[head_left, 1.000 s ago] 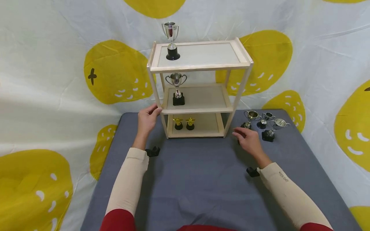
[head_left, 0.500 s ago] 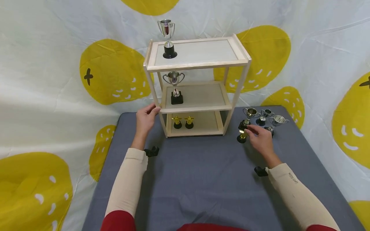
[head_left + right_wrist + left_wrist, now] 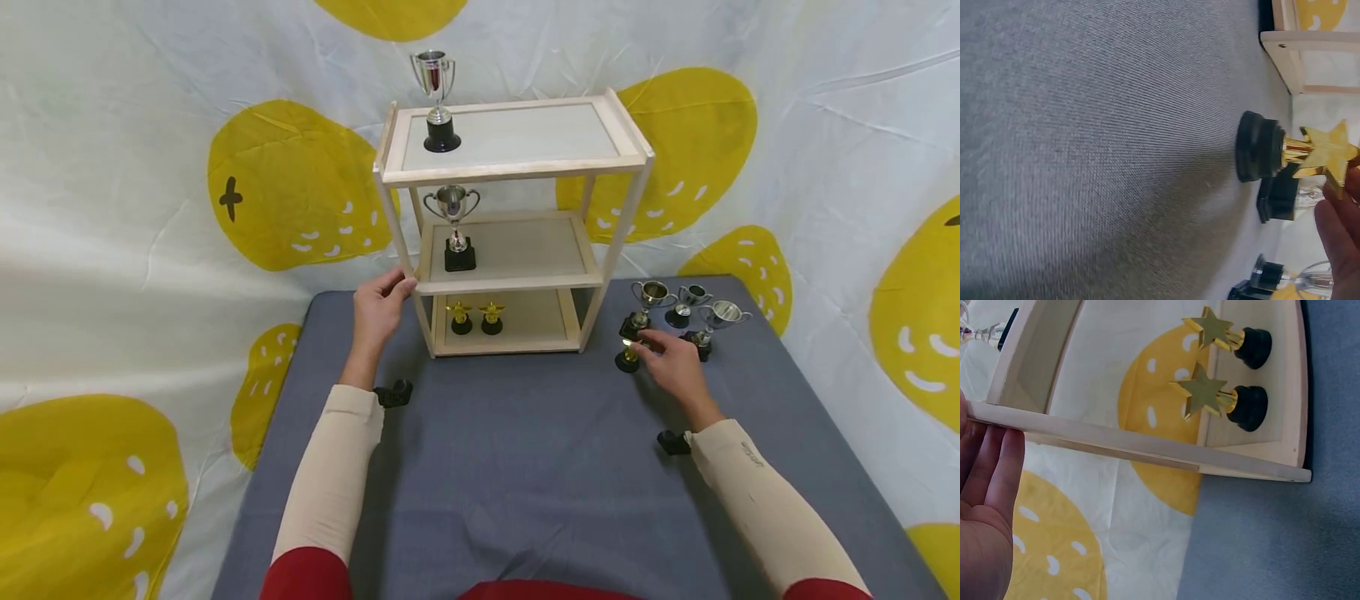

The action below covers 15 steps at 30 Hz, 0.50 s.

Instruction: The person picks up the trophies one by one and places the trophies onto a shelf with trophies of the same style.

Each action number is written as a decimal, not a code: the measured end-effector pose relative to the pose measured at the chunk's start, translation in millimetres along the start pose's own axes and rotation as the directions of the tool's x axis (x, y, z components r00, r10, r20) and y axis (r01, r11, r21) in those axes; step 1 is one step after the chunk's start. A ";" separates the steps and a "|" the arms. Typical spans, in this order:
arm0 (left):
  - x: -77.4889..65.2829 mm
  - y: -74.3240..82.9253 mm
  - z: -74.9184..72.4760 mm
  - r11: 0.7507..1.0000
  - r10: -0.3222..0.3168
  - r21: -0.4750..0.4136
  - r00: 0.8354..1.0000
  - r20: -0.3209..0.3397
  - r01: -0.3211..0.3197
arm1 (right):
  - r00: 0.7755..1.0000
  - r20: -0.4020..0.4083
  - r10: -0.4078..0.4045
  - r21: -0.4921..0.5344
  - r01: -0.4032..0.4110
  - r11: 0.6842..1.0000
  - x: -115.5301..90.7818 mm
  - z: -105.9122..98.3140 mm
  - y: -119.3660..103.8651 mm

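Observation:
My left hand (image 3: 378, 307) holds the left front post of a pale wooden three-tier shelf (image 3: 510, 286) at middle-tier height. In the left wrist view its fingers (image 3: 1004, 475) bend behind the post. At the right, my right hand (image 3: 678, 371) pinches the star of a gold star trophy (image 3: 1329, 156), whose round black base is down at the grey cloth. Two matching gold star trophies, one left (image 3: 460, 317) and one right (image 3: 492, 317), stand on the bottom tier. A silver two-handled cup (image 3: 452, 229) is on the middle tier, and a taller silver cup (image 3: 437, 100) on top.
Close behind my right hand stand three more cups: a gold-toned one (image 3: 651, 296), a small silver one (image 3: 686, 304) and a wider silver one (image 3: 723, 315). Grey cloth (image 3: 510, 450) covers the table. A white curtain with yellow fruit prints hangs behind the shelf.
My right hand has moved right from beside the shelf to the gold star trophy and its fingers have closed on the star. My left hand keeps its place on the post.

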<state>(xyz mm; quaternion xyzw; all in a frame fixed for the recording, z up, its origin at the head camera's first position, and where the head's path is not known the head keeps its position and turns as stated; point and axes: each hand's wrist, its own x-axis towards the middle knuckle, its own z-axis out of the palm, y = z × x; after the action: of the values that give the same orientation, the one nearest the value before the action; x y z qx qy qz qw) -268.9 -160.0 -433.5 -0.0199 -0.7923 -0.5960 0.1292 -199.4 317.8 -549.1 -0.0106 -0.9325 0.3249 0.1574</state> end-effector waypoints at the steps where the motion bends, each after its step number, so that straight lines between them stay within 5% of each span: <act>1: 0.0 -0.4 0.0 1.000 0.004 0.000 1.000 0.000 -0.004 | 1.000 0.013 -0.003 -0.007 0.003 1.000 0.9 1.7 1.1; 15: 0.2 -3.2 -0.3 0.999 0.034 -0.003 0.999 -0.007 -0.034 | 0.996 -0.087 0.005 -0.013 -0.006 1.000 3.8 22.4 13.3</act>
<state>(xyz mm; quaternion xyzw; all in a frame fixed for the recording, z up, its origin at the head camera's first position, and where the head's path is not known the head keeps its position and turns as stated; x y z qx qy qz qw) -269.7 -161.2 -436.4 -0.0313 -0.7906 -0.5949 0.1421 -210.8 315.2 -572.6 -0.0282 -0.9269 0.3182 0.1969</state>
